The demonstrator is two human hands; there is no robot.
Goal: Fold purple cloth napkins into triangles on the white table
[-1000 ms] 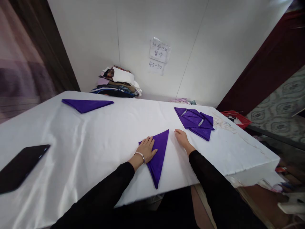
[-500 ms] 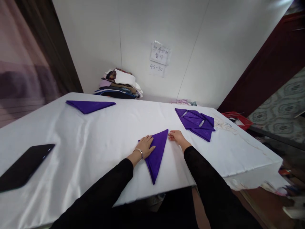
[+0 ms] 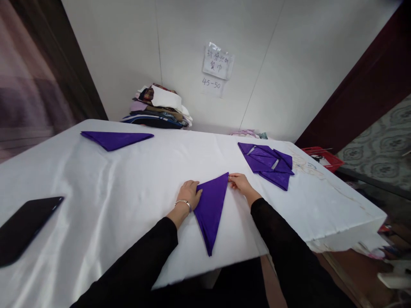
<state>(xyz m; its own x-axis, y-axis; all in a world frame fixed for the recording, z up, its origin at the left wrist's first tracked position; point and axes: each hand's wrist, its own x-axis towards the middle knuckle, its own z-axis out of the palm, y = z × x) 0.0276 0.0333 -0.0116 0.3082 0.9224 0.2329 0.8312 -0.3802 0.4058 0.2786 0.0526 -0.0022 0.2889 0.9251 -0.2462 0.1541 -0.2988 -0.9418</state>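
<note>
A purple cloth napkin (image 3: 212,209), folded into a triangle, lies on the white-covered table with one point toward me. My left hand (image 3: 189,196), with a bracelet at the wrist, is closed at the napkin's upper left corner, thumb lying along its edge; the corner itself is hidden beneath the fingers. The upper right tip is pinched between the thumb and fingers of my right hand (image 3: 239,183). Farther right sit several overlapping folded purple napkins (image 3: 268,162). Another folded purple napkin (image 3: 116,140) rests alone at the far left.
A black tablet-like slab (image 3: 27,229) lies at the table's left. Folded clothes (image 3: 160,107) are piled behind the back edge, below a handwritten paper sign (image 3: 218,61) on the wall. A red basket (image 3: 330,160) stands beyond the right edge of the white tablecloth (image 3: 144,175).
My left hand has slid left from the napkin's middle to its left corner. My right fingers have closed on the right tip. The view has shifted slightly.
</note>
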